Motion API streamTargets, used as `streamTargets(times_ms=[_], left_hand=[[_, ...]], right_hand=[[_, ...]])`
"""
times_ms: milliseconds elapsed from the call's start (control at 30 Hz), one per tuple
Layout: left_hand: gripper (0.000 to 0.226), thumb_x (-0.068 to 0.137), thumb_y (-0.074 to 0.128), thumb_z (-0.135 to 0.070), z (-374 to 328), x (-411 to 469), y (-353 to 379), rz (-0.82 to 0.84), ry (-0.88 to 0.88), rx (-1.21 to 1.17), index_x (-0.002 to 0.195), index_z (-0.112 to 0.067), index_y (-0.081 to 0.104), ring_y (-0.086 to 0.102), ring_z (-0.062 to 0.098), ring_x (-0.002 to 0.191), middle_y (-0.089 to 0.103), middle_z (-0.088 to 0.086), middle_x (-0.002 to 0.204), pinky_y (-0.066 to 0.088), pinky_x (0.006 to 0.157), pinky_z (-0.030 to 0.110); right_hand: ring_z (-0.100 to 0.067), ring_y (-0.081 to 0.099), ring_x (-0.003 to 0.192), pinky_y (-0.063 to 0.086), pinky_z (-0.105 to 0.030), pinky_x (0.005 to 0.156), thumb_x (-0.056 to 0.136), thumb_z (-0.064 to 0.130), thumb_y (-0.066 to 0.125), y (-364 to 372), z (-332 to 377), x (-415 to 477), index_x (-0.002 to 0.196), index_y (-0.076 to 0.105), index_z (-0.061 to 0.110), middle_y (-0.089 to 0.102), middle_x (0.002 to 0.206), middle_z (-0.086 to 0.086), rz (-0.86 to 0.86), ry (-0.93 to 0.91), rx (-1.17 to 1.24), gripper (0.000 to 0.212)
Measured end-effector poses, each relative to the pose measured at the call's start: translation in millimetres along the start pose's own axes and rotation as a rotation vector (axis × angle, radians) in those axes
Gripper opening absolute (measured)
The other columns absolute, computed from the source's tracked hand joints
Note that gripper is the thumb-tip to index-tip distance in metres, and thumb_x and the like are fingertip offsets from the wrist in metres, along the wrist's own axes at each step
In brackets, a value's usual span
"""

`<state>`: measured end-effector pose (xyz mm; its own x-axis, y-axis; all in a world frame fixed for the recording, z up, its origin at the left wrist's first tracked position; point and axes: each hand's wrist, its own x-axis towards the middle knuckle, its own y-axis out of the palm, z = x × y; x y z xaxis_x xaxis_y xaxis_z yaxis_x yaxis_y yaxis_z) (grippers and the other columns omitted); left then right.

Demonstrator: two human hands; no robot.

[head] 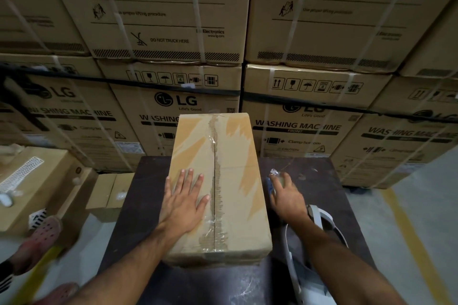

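Note:
A long brown cardboard box (233,156) lies lengthwise on a dark table (322,181), its top seam covered with torn clear tape. My left hand (184,202) lies flat on the box's top, left of the seam, fingers spread and straight. My right hand (287,195) is on the table just right of the box, its fingers curled over a blue tape dispenser (269,187) with a bit of clear tape at the fingertips. Most of the dispenser is hidden under the hand.
Tall stacks of strapped washing machine cartons (173,32) wall off the space behind the table. Smaller boxes (37,181) sit at the left. Another person's feet in pink clogs (42,235) are at lower left. A white and grey object (319,220) lies by my right forearm.

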<state>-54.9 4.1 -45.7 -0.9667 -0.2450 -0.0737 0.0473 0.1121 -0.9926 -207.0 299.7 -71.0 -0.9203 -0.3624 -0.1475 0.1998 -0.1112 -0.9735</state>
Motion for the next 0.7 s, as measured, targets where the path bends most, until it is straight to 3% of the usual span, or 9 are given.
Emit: streamTargets(times_ms=[200, 433, 567, 633, 700], left_hand=[[0.072, 0.103, 0.009, -0.067, 0, -1, 2, -0.005, -0.002, 0.001, 0.166, -0.034, -0.002, -0.017, 0.022, 0.162, -0.009, 0.0, 0.176, -0.01, 0.13, 0.058], [0.071, 0.104, 0.011, -0.066, -1, -2, 3, -0.029, -0.003, 0.007, 0.167, -0.034, 0.001, -0.015, 0.021, 0.163, -0.007, 0.0, 0.176, -0.011, 0.13, 0.056], [0.071, 0.104, 0.011, -0.065, -1, -1, 5, -0.025, -0.003, 0.021, 0.167, -0.034, 0.0, -0.014, 0.021, 0.163, -0.008, 0.0, 0.176, -0.009, 0.131, 0.057], [0.07, 0.105, 0.01, -0.065, 0, -1, 6, -0.021, -0.005, 0.029, 0.167, -0.034, -0.002, -0.016, 0.022, 0.163, -0.009, 0.0, 0.176, -0.008, 0.131, 0.058], [0.07, 0.105, 0.01, -0.065, 0, -1, 6, -0.015, -0.005, 0.037, 0.167, -0.035, -0.003, -0.017, 0.022, 0.162, -0.01, 0.0, 0.176, -0.009, 0.131, 0.058]], right_hand=[[-0.048, 0.023, 0.157, 0.038, -0.057, 0.121, 0.105, 0.026, 0.051, 44, -2, -4, 0.161, 0.034, 0.022, 0.03, 0.167, -0.023, 0.097, 0.013, -0.022, 0.059], [-0.055, 0.034, 0.149, 0.041, -0.062, 0.117, 0.099, 0.024, 0.059, 89, -14, -8, 0.154, 0.048, 0.017, 0.044, 0.157, -0.027, 0.113, 0.06, -0.037, 0.056], [-0.055, 0.035, 0.15, 0.03, -0.064, 0.125, 0.1, 0.028, 0.059, 99, -16, -12, 0.152, 0.052, 0.018, 0.048, 0.156, -0.028, 0.051, 0.031, -0.068, 0.054], [-0.055, 0.03, 0.153, 0.024, -0.065, 0.127, 0.102, 0.037, 0.051, 100, -19, -13, 0.154, 0.051, 0.021, 0.046, 0.159, -0.027, 0.047, 0.005, -0.094, 0.054], [-0.054, 0.024, 0.155, 0.02, -0.066, 0.128, 0.102, 0.052, 0.026, 95, -21, -14, 0.159, 0.045, 0.027, 0.04, 0.164, -0.024, 0.07, -0.005, -0.099, 0.065]])
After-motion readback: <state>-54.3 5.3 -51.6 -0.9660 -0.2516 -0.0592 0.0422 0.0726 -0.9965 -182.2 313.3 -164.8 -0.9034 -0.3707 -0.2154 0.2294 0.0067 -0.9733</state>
